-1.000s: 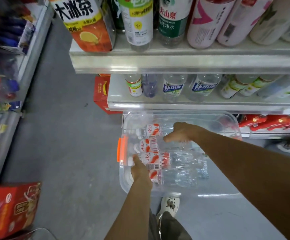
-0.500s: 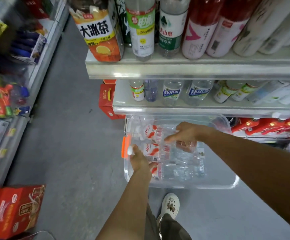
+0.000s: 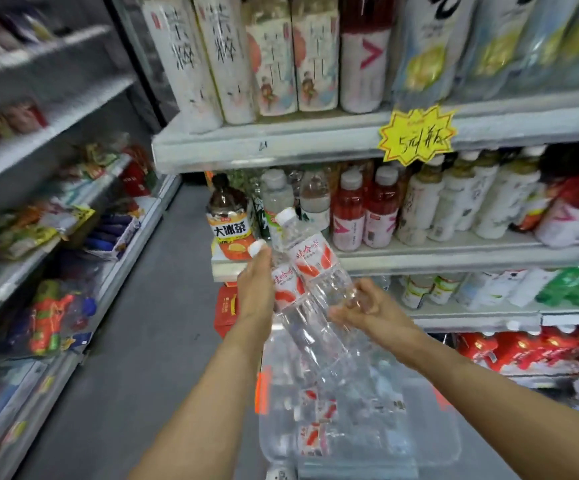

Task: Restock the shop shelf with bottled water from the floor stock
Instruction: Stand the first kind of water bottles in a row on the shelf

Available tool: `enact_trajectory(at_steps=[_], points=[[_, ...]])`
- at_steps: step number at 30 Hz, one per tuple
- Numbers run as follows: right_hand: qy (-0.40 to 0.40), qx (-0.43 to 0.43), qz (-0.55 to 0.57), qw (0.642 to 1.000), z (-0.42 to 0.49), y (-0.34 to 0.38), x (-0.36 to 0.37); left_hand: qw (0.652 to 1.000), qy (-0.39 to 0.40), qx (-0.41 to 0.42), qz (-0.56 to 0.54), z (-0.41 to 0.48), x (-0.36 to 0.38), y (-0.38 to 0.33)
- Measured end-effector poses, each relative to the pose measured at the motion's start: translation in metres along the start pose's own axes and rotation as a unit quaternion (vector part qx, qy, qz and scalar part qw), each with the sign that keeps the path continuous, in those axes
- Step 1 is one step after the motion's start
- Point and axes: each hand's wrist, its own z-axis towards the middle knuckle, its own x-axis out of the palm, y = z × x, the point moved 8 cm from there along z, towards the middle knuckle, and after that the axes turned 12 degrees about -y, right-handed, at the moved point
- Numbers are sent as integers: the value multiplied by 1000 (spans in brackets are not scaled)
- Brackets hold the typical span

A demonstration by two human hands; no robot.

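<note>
Top shelf (image 3: 281, 143) carrying tall white-labelled drink bottles (image 3: 211, 57); yellow star price tag (image 3: 417, 135) hanging on front edge. Middle shelf (image 3: 454, 259) holding iced tea bottle (image 3: 229, 223) at left end, red drinks (image 3: 364, 209) and pale tea bottles (image 3: 454, 199) standing upright. Lower shelf (image 3: 471, 315) carrying small bottles (image 3: 426, 289), blurred. Grey floor (image 3: 149, 341) bearing clear bin (image 3: 437, 438), water bottles (image 3: 312, 439) lying inside; red carton (image 3: 225, 310) sitting under shelf end. Left shelving (image 3: 49, 133) carrying blurred snack packs (image 3: 38, 233).
</note>
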Motion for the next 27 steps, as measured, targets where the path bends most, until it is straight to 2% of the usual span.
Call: enact_trajectory(at_steps=[8, 14, 22, 27], points=[[-56, -143, 42, 987, -20, 134, -27, 990, 60, 123, -21, -39, 9, -156], [-74, -247, 40, 965, -28, 235, -44, 970, 117, 209, -45, -72, 24, -258], [-107, -357, 81, 925, -15, 382, -63, 941, 103, 317, -66, -81, 30, -389], [-154, -410, 102, 893, 3, 475, -72, 931, 118, 337, -77, -75, 31, -444]])
